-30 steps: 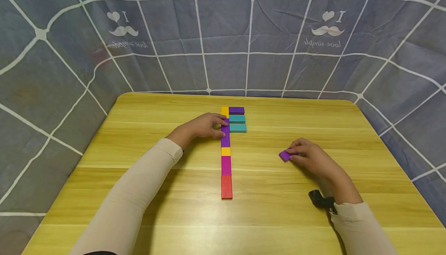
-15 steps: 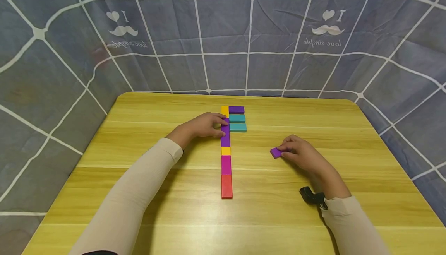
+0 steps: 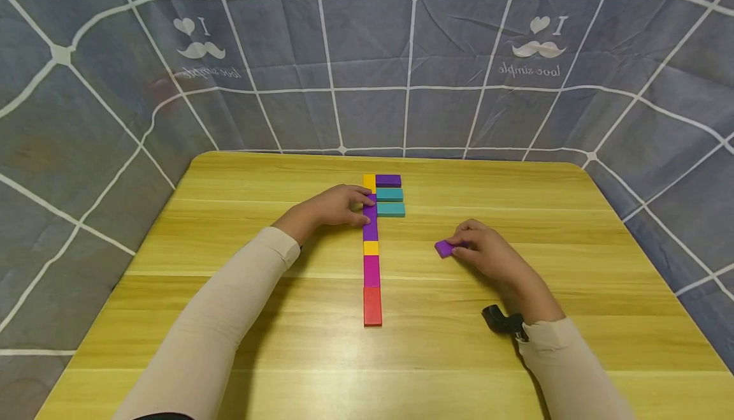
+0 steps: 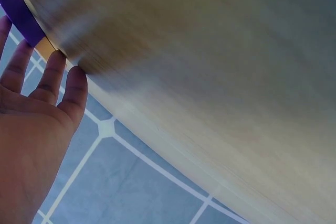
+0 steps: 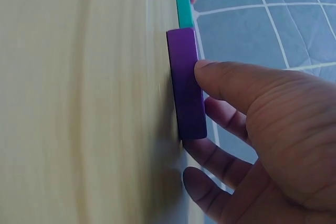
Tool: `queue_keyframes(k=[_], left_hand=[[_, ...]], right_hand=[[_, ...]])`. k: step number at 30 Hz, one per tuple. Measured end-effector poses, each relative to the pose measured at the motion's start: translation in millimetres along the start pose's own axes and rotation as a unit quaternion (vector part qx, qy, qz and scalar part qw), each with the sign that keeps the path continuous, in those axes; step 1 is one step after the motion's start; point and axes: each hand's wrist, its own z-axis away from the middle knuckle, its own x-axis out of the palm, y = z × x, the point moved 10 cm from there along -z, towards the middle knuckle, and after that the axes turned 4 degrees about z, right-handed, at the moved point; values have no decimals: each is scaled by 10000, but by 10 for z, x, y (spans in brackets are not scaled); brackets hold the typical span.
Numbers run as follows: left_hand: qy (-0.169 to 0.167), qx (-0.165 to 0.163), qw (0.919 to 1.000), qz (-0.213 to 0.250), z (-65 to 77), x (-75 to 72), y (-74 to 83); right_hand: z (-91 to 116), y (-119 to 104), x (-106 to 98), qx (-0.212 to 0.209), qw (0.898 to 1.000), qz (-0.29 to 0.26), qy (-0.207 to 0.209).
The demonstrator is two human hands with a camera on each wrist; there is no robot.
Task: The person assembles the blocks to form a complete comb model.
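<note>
Flat coloured blocks form a column on the table, running from a yellow block (image 3: 369,183) at the back to a red block (image 3: 373,306) at the front. My left hand (image 3: 339,206) rests its extended fingertips on the purple part (image 3: 370,229) of that column. Two teal blocks (image 3: 390,210) and a dark purple block (image 3: 388,181) stick out from the column's right side. To the right, my right hand (image 3: 487,254) pinches a loose purple block (image 5: 186,85) between thumb and fingers, low over the wooden surface; whether it touches the table I cannot tell.
The wooden table (image 3: 229,318) has rounded back corners. A grey-blue cloth (image 3: 373,57) with white grid lines hangs behind it and at both sides. In the column, a yellow block (image 3: 371,248) and a magenta block (image 3: 371,271) lie before the red one.
My right hand has moved left and slightly away from me with the purple block, nearer the column. My left hand stays where it was.
</note>
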Motion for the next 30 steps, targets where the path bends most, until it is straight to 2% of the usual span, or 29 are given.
queue_keyframes(k=[19,30], left_hand=[[39,147,9998,-116,14,-12,48],[26,66,9999,-137,15,-4,15]], right_hand=[[-204,-212,210,281,9986,-441,-112],[-362,-351,346,317,9981,-513,-83]])
